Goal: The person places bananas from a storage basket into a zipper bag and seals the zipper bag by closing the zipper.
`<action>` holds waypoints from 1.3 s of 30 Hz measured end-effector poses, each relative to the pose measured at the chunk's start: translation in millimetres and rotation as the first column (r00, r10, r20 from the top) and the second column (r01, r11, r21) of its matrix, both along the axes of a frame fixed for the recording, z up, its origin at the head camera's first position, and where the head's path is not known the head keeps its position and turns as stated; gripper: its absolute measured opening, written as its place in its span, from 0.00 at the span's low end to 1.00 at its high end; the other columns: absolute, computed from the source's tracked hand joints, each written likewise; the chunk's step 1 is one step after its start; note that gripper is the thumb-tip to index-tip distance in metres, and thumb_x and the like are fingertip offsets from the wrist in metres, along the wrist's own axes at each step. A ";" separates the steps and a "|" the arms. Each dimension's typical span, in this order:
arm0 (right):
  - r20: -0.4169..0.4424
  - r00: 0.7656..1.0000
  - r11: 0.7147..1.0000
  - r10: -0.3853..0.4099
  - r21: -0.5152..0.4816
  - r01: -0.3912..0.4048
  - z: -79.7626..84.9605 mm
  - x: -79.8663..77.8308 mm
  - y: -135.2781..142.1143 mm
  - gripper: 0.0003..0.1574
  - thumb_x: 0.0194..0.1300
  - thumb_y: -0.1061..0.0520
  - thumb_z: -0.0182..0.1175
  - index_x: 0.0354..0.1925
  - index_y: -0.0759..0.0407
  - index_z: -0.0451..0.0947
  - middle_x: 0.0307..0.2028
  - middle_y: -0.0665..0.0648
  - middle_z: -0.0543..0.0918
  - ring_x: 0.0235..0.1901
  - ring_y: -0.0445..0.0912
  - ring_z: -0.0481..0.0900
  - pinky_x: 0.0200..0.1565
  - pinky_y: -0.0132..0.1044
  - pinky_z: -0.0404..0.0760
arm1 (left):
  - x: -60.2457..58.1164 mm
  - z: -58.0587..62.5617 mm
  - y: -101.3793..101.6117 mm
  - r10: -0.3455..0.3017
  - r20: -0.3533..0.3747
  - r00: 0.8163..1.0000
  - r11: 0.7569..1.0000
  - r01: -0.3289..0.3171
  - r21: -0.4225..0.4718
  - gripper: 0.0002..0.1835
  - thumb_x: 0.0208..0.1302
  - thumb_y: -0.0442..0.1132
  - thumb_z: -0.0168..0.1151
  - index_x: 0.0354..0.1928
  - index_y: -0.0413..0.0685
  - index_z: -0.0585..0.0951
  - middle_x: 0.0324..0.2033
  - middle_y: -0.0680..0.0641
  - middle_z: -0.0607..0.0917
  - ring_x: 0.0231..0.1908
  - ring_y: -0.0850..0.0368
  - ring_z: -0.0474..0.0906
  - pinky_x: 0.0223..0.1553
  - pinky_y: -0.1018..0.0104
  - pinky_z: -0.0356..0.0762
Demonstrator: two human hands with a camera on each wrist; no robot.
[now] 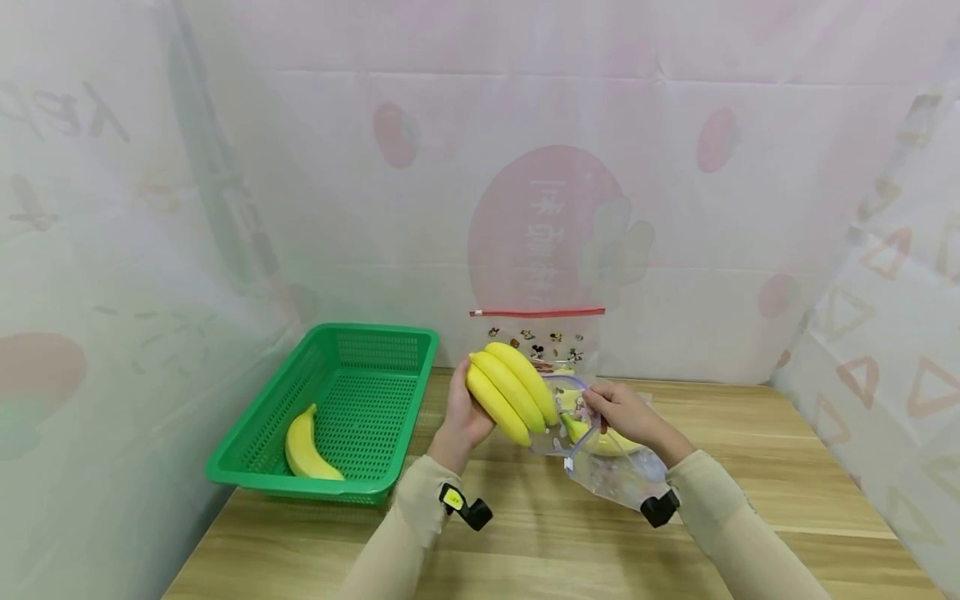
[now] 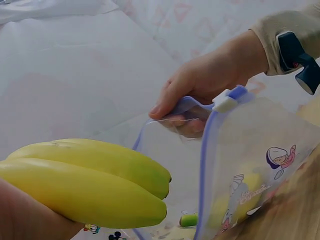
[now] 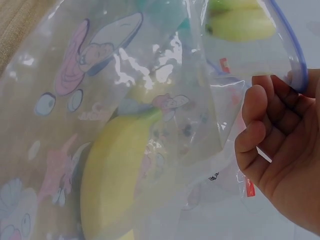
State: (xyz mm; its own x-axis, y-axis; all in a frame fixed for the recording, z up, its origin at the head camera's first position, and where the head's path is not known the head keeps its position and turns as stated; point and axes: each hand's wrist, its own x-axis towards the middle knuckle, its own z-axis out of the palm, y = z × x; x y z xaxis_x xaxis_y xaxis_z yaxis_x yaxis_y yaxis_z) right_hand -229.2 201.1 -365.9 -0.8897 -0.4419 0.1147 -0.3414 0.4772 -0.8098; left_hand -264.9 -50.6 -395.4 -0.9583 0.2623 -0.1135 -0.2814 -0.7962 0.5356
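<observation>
My left hand (image 1: 467, 414) grips a bunch of yellow bananas (image 1: 510, 392), their tips pointing right at the mouth of a clear zip bag (image 1: 611, 475). The bag has a purple-blue zip rim, a white slider and printed cartoon figures. My right hand (image 1: 628, 414) pinches that rim and holds the mouth apart, as the left wrist view also shows. Inside the bag lies a banana (image 3: 112, 175) with a green stem, seen through the plastic in the right wrist view. The palm of my left hand is largely hidden behind the bunch.
A green plastic basket (image 1: 420, 392) stands at the left with a single banana (image 1: 306, 450) in it. Behind the bunch, another clear bag with a red zip (image 1: 536, 313) stands against the printed backdrop. All rests on a wooden table (image 1: 750, 467).
</observation>
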 end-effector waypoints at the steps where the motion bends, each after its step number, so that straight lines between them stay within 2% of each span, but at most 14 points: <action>1: 0.000 1.000 1.000 0.002 0.001 -0.002 0.4 -0.4 0.2 0.23 0.75 0.61 0.42 0.24 0.70 0.70 0.20 0.57 0.73 0.21 0.62 0.73 0.22 0.36 0.74 | -0.5 -1.5 3.8 -0.001 -0.002 1.000 1.000 0.001 0.006 0.21 0.70 0.55 0.43 0.57 0.52 0.64 0.56 0.50 0.67 0.57 0.56 0.64 0.61 0.60 0.59; 6: 0.002 1.000 1.000 -0.018 0.004 0.018 -14.5 -12.6 5.8 0.24 0.76 0.58 0.42 0.24 0.68 0.70 0.20 0.56 0.72 0.19 0.55 0.72 0.22 0.38 0.73 | -2.5 -14.3 19.1 -0.004 0.016 1.000 1.000 0.004 0.001 0.24 0.68 0.51 0.48 0.61 0.51 0.62 0.57 0.49 0.67 0.58 0.55 0.63 0.62 0.57 0.57; 9: 0.006 1.000 1.000 -0.030 0.001 0.030 -27.6 -22.1 10.3 0.24 0.76 0.55 0.42 0.24 0.65 0.71 0.20 0.55 0.72 0.19 0.53 0.73 0.22 0.38 0.73 | -2.1 -23.4 25.1 -0.005 0.017 1.000 1.000 0.005 0.000 0.23 0.68 0.49 0.47 0.61 0.50 0.61 0.57 0.49 0.66 0.58 0.54 0.62 0.63 0.56 0.56; 12: -0.004 0.999 0.999 -0.034 0.003 0.034 -30.1 -22.5 11.3 0.25 0.76 0.52 0.43 0.24 0.62 0.71 0.19 0.54 0.72 0.18 0.52 0.72 0.22 0.39 0.73 | -0.9 -30.4 29.8 -0.001 0.001 1.000 1.000 0.001 -0.010 0.22 0.68 0.47 0.45 0.61 0.49 0.60 0.56 0.49 0.66 0.58 0.55 0.62 0.63 0.58 0.55; 16: -0.012 0.999 1.000 -0.030 -0.004 0.030 -27.5 -20.2 11.1 0.26 0.76 0.49 0.43 0.24 0.61 0.71 0.20 0.54 0.73 0.19 0.59 0.73 0.23 0.46 0.75 | 0.5 -36.0 34.6 -0.004 -0.048 0.999 1.000 0.002 -0.024 0.21 0.68 0.42 0.43 0.61 0.48 0.60 0.56 0.48 0.66 0.57 0.55 0.63 0.63 0.58 0.56; 21: -0.014 1.000 1.000 -0.018 -0.019 0.018 -24.5 -19.5 10.3 0.26 0.76 0.48 0.43 0.24 0.61 0.70 0.21 0.55 0.74 0.22 0.65 0.73 0.25 0.52 0.75 | 4.0 -40.6 39.5 -0.067 -0.084 0.994 0.996 0.061 -0.066 0.25 0.67 0.41 0.43 0.65 0.45 0.56 0.60 0.46 0.64 0.60 0.53 0.60 0.64 0.57 0.53; 26: -0.009 1.000 1.000 -0.007 -0.011 0.007 -22.1 -20.3 8.1 0.25 0.76 0.50 0.42 0.24 0.61 0.70 0.22 0.56 0.74 0.22 0.63 0.74 0.26 0.49 0.76 | 9.9 -45.7 42.4 -0.124 -0.083 0.989 0.989 0.117 -0.087 0.28 0.67 0.39 0.42 0.68 0.41 0.52 0.62 0.45 0.62 0.62 0.52 0.58 0.66 0.57 0.49; 32: -0.034 0.999 1.000 -0.023 0.011 0.023 -17.3 -22.3 4.4 0.24 0.76 0.51 0.42 0.25 0.60 0.71 0.19 0.55 0.73 0.18 0.50 0.73 0.25 0.40 0.75 | 14.2 -46.0 45.6 -0.178 -0.160 0.971 0.975 0.152 -0.165 0.26 0.67 0.34 0.41 0.66 0.37 0.54 0.59 0.44 0.66 0.59 0.53 0.62 0.65 0.57 0.54; 36: -0.035 0.998 0.999 -0.051 0.015 0.052 -14.0 -22.8 2.9 0.25 0.75 0.48 0.43 0.24 0.58 0.71 0.18 0.54 0.73 0.19 0.47 0.72 0.25 0.40 0.75 | 15.1 -45.0 47.5 -0.182 -0.207 0.961 0.977 0.152 -0.151 0.28 0.64 0.27 0.41 0.67 0.37 0.53 0.59 0.44 0.66 0.59 0.51 0.63 0.65 0.55 0.55; 39: -0.020 0.998 0.998 -0.056 0.000 0.056 -12.7 -23.1 2.5 0.26 0.75 0.48 0.43 0.23 0.59 0.70 0.17 0.54 0.72 0.18 0.47 0.71 0.25 0.40 0.74 | 16.7 -44.8 47.5 -0.169 -0.189 0.967 0.982 0.149 -0.113 0.30 0.61 0.25 0.40 0.67 0.39 0.52 0.60 0.43 0.65 0.61 0.50 0.62 0.65 0.53 0.54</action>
